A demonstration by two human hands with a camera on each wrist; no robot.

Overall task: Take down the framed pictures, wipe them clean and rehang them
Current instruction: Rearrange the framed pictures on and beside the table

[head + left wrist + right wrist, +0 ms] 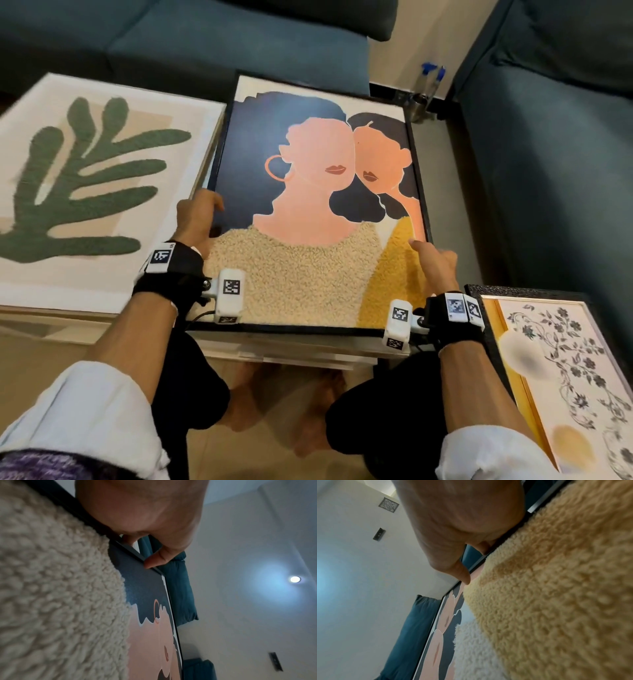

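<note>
The black-framed picture of two faceless figures with tufted cream and yellow clothing (pixel 308 205) lies face up in front of the person, above their knees, with its far end over a white-edged support between the teal sofas (pixel 205 41). The left hand (pixel 197 219) grips the frame's left edge: thumb on the dark blue front, fingers (pixel 126 539) curled behind the black moulding. The right hand (pixel 435 260) grips the right edge the same way, thumb tip on the front beside the yellow tufted area, fingers (pixel 483 547) clamped round the rim. A large white-framed canvas with a green tufted leaf shape (pixel 92 185) lies flat to the left, just beside the held frame. A picture with a grey floral vine in a dark and gold frame (pixel 561 370) lies at lower right. Two blue-capped spray bottles (pixel 428 89) stand on the floor beyond the frame.
</note>
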